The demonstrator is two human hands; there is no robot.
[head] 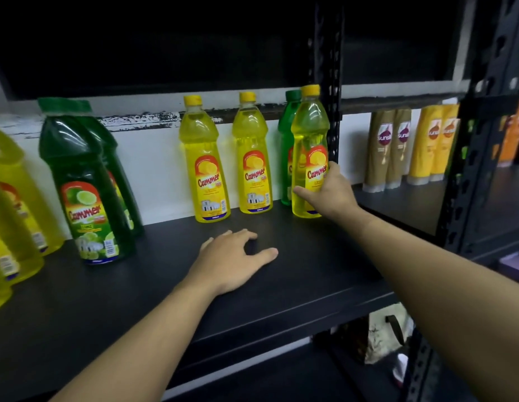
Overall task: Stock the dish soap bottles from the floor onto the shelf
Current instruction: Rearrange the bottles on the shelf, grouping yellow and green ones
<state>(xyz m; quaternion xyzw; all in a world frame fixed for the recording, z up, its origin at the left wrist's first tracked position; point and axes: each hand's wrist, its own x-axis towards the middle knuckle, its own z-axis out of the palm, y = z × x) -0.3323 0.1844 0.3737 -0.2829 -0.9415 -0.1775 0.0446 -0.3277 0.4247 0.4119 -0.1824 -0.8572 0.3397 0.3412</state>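
Yellow first, far left: bunch of lemon dish soap bottles (11, 204) standing on the black shelf (310, 274), partly cut off by the edge. Right beside those, two dark green lime bottles (84, 192), upright, one tucked behind the other. Then a gap, then a pair of yellow bottles (204, 161) at the back by the white wall (154, 169), standing a bit apart. Nearer the front edge, left hand (232, 262) lying palm-down on bare shelf, fingers (242, 234) loosely spread, thumb out to the side, holding nothing. Further right, lone green bottle (286, 134) at the back, front yellow bottle (309, 134) directly before it, both just beside the black upright post (329, 53). Right hand (329, 195) gripping the lower part of that front yellow bottle, thumb across the label, fingers curled round the far side; bottle upright, base down at the shelf. Past the post, next bay: gold-brown shampoo bottles (389, 146), then yellow shampoo bottles (435, 143), then something orange (518, 132), too blurry to read.
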